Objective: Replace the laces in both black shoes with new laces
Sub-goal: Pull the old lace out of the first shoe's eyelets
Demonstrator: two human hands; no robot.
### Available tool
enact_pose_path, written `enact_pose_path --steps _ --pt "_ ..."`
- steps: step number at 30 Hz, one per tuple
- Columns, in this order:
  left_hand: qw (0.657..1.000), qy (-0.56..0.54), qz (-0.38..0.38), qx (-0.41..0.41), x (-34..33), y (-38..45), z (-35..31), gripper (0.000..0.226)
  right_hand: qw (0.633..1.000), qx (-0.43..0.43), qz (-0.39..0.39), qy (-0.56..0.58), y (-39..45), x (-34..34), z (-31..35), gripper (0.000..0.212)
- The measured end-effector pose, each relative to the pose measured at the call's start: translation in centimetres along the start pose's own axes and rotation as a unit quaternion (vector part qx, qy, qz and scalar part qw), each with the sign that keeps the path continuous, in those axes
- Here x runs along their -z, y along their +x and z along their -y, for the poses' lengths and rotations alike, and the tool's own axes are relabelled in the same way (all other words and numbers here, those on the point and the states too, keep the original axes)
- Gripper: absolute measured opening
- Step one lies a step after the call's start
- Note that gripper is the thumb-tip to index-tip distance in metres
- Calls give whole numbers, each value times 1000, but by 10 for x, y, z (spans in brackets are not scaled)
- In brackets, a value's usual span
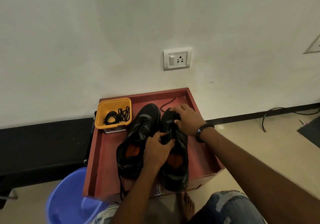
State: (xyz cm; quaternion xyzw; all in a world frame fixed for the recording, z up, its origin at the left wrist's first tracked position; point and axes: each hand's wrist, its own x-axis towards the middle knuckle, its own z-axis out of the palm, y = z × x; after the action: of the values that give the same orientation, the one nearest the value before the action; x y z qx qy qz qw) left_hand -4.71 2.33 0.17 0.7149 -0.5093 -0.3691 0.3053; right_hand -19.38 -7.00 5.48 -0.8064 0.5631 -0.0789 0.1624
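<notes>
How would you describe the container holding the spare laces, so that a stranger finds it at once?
Look at the red tray on the floor below the wall socket. In its far left corner stands a small yellow tub with coiled black laces inside. It is the only yellow thing, left of the two black shoes.

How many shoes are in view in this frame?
2. Both stand side by side on the red tray: the left shoe untouched, the right shoe under both hands, left hand and right hand. None seem hidden.
</notes>
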Motion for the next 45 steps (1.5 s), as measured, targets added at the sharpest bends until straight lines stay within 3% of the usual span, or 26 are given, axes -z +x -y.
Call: enact_pose_path --steps 3,7,12,14,15,17,19,20,23,25,28,30,33,37,40,43,45 --pt "1000 -2 2 -1 -1 1 1 41 992 109 19 -57 -6 -7 14 36" --pt "1000 0 3 6 -2 2 2 41 973 134 115 -150 -2 -8 25 33" --pt "1000 3 1 4 -1 0 0 41 960 155 102 -210 0 -1 24 21" --pt "1000 4 -2 1 -1 0 1 41 965 156 54 -206 -1 5 25 18" --pt "1000 4 -2 2 -1 0 1 41 978 142 4 -154 1 11 26 16" --pt "1000 -2 -1 4 -1 0 1 43 986 28 -143 77 8 32 29 16" --pt "1000 -5 -8 2 -1 -1 2 44 917 -65 -266 290 20 53 27 15" --pt "1000 -6 -10 0 -1 -1 3 44 901 -86 -284 316 24 59 23 14" --pt "1000 -4 -4 2 0 -3 7 42 944 -98 -205 239 27 56 2 11" --pt "1000 -1 -2 -2 1 -5 11 41 965 -154 -139 162 22 41 -16 11" --pt "1000 2 5 -19 4 -9 14 37 973 -195 -100 64 2 20 -30 36" --pt "999 22 12 -44 8 -2 12 35 979 -139 -76 131 -8 8 -24 36" --pt "993 62 0 -99 13 23 4 29 979 -67 44 187 -21 -14 -9 36" --pt "972 168 45 -157 18 49 -11 34 974 -90 7 208 -22 -27 -2 7" --pt "945 230 114 -202 22 60 -21 31 915 -167 -45 365 -20 -21 -7 9" --pt "925 271 125 -236 22 66 -29 16 792 -255 -100 545 -23 -15 -17 9" --pt "918 282 128 -248 23 66 -32 12 744 -285 -134 589 -25 -12 -25 11"
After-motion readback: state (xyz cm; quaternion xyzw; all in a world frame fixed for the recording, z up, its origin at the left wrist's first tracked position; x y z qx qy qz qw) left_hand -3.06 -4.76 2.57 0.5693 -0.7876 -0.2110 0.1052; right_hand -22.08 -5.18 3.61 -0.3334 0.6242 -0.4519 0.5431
